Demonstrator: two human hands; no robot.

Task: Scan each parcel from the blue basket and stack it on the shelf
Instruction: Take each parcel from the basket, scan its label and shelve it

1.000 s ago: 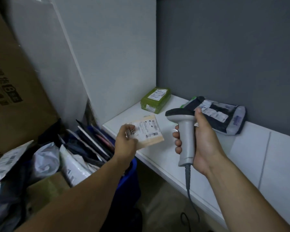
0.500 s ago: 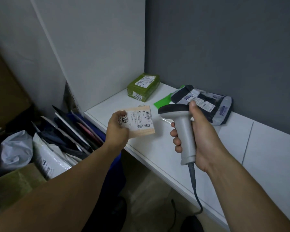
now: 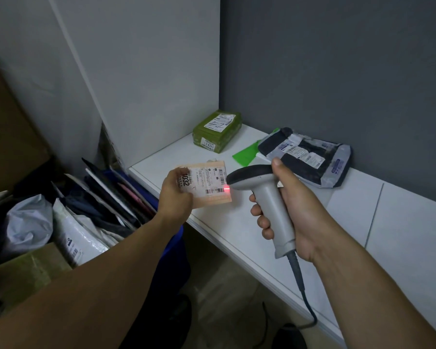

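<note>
My left hand (image 3: 175, 195) holds a small tan parcel (image 3: 207, 185) by its left edge, label facing up, above the front of the white shelf (image 3: 237, 238). My right hand (image 3: 287, 210) grips a grey handheld scanner (image 3: 264, 195). Its head points left at the parcel, and a red light falls on the barcode at the label's lower right. The blue basket (image 3: 173, 248) stands lower left, packed with several upright mailers; my left forearm hides part of it.
On the shelf lie a green parcel (image 3: 217, 131) in the back corner, a green flat piece (image 3: 246, 154) and a dark plastic mailer (image 3: 305, 157) against the grey wall. A cardboard box (image 3: 25, 270) and grey bags (image 3: 28, 225) sit at the left. The scanner cable (image 3: 302, 298) hangs below.
The scanner head has come closer to the parcel, and a red scan light now shows on the barcode. The view has shifted slightly.
</note>
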